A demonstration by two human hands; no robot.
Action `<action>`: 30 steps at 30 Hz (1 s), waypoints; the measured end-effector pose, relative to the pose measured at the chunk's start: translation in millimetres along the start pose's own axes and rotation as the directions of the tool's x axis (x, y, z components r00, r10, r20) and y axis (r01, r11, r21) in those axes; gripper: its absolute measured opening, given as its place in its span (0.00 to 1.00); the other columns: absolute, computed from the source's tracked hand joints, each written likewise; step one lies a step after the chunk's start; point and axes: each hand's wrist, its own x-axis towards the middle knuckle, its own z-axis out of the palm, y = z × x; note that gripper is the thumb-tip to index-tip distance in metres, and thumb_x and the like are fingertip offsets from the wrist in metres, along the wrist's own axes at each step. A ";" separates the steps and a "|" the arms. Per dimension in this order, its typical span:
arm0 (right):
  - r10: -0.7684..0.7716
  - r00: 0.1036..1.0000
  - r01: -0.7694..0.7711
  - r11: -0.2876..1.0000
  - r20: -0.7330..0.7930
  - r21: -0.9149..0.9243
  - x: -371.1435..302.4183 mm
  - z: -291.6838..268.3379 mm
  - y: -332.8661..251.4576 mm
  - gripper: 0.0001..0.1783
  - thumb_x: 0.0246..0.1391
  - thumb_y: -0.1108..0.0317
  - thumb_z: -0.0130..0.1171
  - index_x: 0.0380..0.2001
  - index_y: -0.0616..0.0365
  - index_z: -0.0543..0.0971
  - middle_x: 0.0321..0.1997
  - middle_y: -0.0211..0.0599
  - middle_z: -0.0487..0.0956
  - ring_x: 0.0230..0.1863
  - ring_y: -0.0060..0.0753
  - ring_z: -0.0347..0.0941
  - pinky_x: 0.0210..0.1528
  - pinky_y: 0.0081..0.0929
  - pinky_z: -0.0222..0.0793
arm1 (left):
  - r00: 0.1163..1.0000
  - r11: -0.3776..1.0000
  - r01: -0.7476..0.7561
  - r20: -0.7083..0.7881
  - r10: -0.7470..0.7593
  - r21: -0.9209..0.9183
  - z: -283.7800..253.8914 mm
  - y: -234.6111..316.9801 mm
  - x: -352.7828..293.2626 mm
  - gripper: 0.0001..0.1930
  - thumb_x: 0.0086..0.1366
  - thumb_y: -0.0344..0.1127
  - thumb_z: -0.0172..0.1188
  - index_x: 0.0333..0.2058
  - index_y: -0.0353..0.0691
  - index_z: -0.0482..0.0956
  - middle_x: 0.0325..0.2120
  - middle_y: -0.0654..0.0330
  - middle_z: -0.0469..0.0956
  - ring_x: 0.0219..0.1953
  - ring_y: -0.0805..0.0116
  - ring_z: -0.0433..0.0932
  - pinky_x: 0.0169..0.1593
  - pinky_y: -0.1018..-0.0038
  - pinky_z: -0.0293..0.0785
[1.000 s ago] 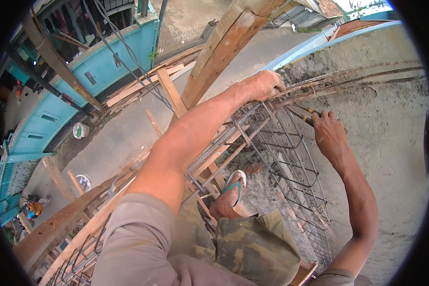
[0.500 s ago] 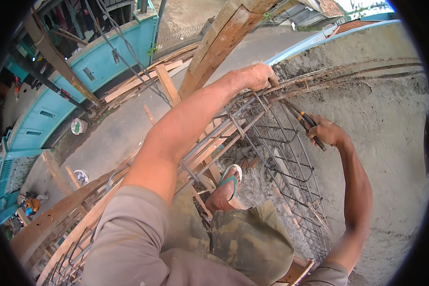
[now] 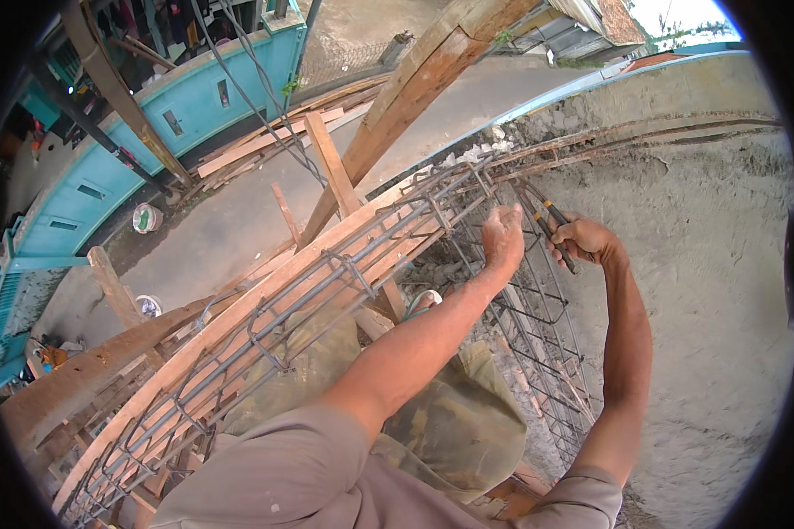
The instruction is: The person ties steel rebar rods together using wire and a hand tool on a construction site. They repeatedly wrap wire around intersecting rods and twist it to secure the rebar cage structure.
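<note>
My right hand is closed around a pair of pincers with black and orange handles. Their jaws point up toward the corner where two rebar cages meet. Beside the jaws, my left hand is raised with its fingers curled together; whatever they may grip is too small to make out. A long rebar cage of rods and stirrups runs from this corner down to the lower left. Another rebar cage drops below my hands, partly hidden by my left forearm.
A rough grey plastered wall stands on the right. Wooden formwork boards line the long cage, and a thick timber post slants up past it. Below lie the street, a white bucket and a turquoise wall.
My left hand has come off the top of the corner bars, moving down and toward me to beside the pincers. My right hand has shifted slightly left, still holding them.
</note>
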 end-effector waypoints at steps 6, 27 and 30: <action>0.065 0.993 -0.070 0.996 0.099 0.053 -7.4 -10.3 -11.7 0.13 0.54 0.74 0.53 0.43 0.64 0.69 0.27 0.42 0.76 0.22 0.34 0.76 0.22 0.32 0.74 | 0.761 0.772 0.474 0.637 -0.119 -0.423 22.8 7.1 37.1 0.17 0.68 0.47 0.55 0.40 0.36 0.74 0.34 0.56 0.76 0.42 0.61 0.76 0.49 0.63 0.73; -0.223 0.873 -0.035 0.859 -0.435 -0.511 -40.8 20.3 32.8 0.30 0.55 0.51 0.60 0.54 0.59 0.68 0.26 0.39 0.77 0.27 0.33 0.76 0.25 0.31 0.70 | 0.812 0.636 0.544 0.534 -0.236 -0.547 53.3 1.6 36.8 0.14 0.64 0.42 0.63 0.38 0.39 0.70 0.34 0.58 0.73 0.35 0.67 0.76 0.41 0.69 0.81; -0.801 0.421 -0.231 0.358 -0.425 -0.904 -36.9 53.8 68.3 0.32 0.48 0.60 0.65 0.55 0.56 0.68 0.37 0.41 0.76 0.47 0.40 0.74 0.45 0.39 0.70 | 0.852 0.707 0.485 0.461 -0.249 -0.515 58.8 -5.1 41.0 0.13 0.67 0.40 0.58 0.39 0.36 0.68 0.34 0.55 0.73 0.34 0.67 0.76 0.39 0.71 0.82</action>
